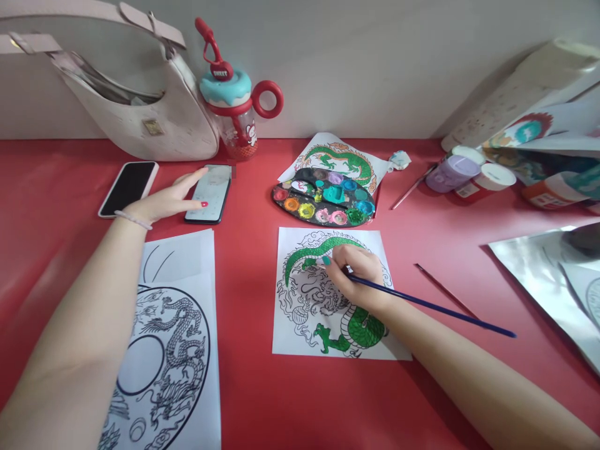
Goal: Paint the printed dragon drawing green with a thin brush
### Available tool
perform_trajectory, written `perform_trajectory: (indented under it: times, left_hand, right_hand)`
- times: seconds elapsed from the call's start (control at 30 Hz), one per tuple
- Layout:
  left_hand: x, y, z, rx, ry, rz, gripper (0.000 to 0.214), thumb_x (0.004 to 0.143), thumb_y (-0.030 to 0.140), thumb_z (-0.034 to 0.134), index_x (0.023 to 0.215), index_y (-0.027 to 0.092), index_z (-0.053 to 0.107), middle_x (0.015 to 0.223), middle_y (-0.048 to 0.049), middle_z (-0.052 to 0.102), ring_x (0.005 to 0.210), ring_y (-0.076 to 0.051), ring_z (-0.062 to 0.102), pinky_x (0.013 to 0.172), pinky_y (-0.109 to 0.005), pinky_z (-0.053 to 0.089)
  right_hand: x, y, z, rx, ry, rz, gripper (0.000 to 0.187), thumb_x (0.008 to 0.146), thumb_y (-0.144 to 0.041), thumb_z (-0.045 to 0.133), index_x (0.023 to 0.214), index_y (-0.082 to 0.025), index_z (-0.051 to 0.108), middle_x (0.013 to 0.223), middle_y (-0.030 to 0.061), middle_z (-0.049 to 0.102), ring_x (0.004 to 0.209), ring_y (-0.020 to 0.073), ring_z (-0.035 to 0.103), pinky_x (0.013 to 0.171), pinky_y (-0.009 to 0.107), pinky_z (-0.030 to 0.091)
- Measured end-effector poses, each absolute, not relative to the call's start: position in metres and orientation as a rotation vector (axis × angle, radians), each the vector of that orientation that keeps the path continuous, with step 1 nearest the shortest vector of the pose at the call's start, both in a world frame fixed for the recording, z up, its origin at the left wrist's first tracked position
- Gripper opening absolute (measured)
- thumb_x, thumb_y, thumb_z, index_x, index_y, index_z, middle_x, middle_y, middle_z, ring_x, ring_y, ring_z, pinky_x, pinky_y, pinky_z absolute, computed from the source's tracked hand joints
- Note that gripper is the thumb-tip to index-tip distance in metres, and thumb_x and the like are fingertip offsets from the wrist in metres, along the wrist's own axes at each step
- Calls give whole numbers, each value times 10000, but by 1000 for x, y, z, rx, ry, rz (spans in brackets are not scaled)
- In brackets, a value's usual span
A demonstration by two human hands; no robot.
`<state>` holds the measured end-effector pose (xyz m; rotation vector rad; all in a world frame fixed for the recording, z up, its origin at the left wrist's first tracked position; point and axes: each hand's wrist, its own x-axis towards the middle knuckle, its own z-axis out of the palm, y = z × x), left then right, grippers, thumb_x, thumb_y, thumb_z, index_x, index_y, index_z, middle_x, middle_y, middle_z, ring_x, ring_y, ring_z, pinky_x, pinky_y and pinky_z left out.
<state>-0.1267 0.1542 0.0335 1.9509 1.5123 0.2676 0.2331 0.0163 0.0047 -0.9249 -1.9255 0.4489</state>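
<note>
My right hand (pixel 354 272) is closed around a paintbrush (pixel 435 304) with a long dark blue handle. It rests on a dragon drawing (pixel 293 337), whose body is partly painted green; the brush tip is near the dragon's upper claw. My left hand (pixel 175 197) is stretched out, fingers spread, with fingertips at a lit smartphone (pixel 213 194) lying on the table. Behind the drawing sits a black paint palette (pixel 323 197) with wells of many colours. Its back edge covers part of a finished-looking green and orange dragon picture (pixel 370 165).
A white phone (pixel 129 189), a pale handbag (pixel 154 125) and a donut-lidded cup (pixel 234 119) stand back left. Line-art sheets (pixel 192 275) lie under my left forearm. Rightward are a thin brush (pixel 447 292), paint jars (pixel 452 173) and more papers (pixel 534 262). The table (pixel 248 387) is red.
</note>
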Motion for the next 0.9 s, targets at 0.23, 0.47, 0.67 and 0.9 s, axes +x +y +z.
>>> perform_trajectory:
  times: [0.23, 0.47, 0.67, 0.9]
  left_hand:
    - [-127, 162, 21, 2074, 1600, 180, 950, 729, 500, 579, 1490, 216, 86, 1572, -86, 55, 1446, -274, 60, 1167, -470, 117]
    - [-136, 161, 25, 1947, 1468, 286, 904, 760, 431, 546, 1492, 240, 50, 1576, -13, 53, 1448, -228, 94, 1175, -395, 145]
    - [-134, 159, 29, 1970, 1493, 260, 945, 707, 447, 592, 1488, 238, 103, 1570, -5, 103, 1439, -223, 150, 1175, -377, 153]
    - [-125, 163, 23, 2060, 1611, 175, 990, 687, 536, 598, 1487, 234, 98, 1570, -82, 70, 1446, -263, 78, 1167, -461, 128]
  right_hand:
    - [233, 16, 5, -920, -1921, 467, 333, 817, -64, 498, 629, -194, 257, 539, -55, 286, 506, 55, 283, 474, 216, 258]
    - [233, 16, 6, -929, -1922, 477, 333, 822, -72, 491, 627, -195, 251, 543, -56, 276, 507, 54, 271, 470, 216, 255]
    - [233, 16, 5, -934, -1938, 475, 331, 833, -95, 484, 621, -197, 252, 534, -52, 284, 505, 57, 278, 471, 220, 258]
    - [233, 16, 5, -922, -1930, 489, 332, 821, -75, 491, 621, -195, 255, 537, -55, 280, 508, 57, 273, 474, 216, 256]
